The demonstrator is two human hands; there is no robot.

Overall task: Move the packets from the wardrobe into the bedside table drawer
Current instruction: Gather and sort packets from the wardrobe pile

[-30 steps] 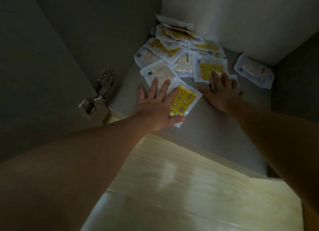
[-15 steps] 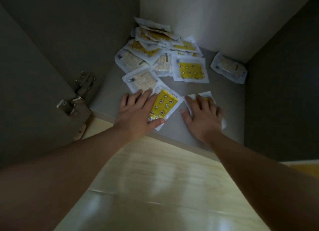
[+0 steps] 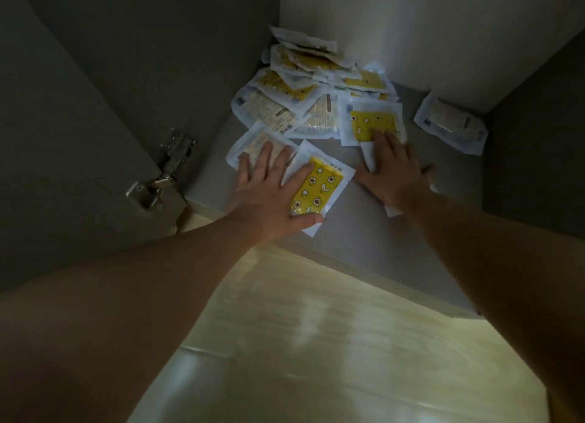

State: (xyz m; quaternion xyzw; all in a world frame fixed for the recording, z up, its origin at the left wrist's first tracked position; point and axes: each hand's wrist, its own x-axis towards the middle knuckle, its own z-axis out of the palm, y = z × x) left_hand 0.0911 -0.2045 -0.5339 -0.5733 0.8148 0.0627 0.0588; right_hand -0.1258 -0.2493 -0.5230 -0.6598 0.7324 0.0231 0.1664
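A home, by its grey wardrobe [image 3: 395, 248], door hinge [image 3: 158, 177] and pale wooden floor [image 3: 316, 343].

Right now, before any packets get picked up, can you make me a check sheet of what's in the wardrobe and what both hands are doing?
Surface: grey wardrobe shelf, dimly lit, packets spread over its back part.
Job's things: pile of packets heaped in the back corner; yellow star packet nearest the front edge; lone packet apart, by the right wall. The drawer is not in view.
Clutter: nothing seen.
Grippers: left hand flat, fingers straight, on the star packet and a pale one beside it; right hand flat on a white packet, fingertips touching a yellow one.
Cables: nothing seen.
Surroundings: metal hinge on the open door at left; pale wooden floor below.
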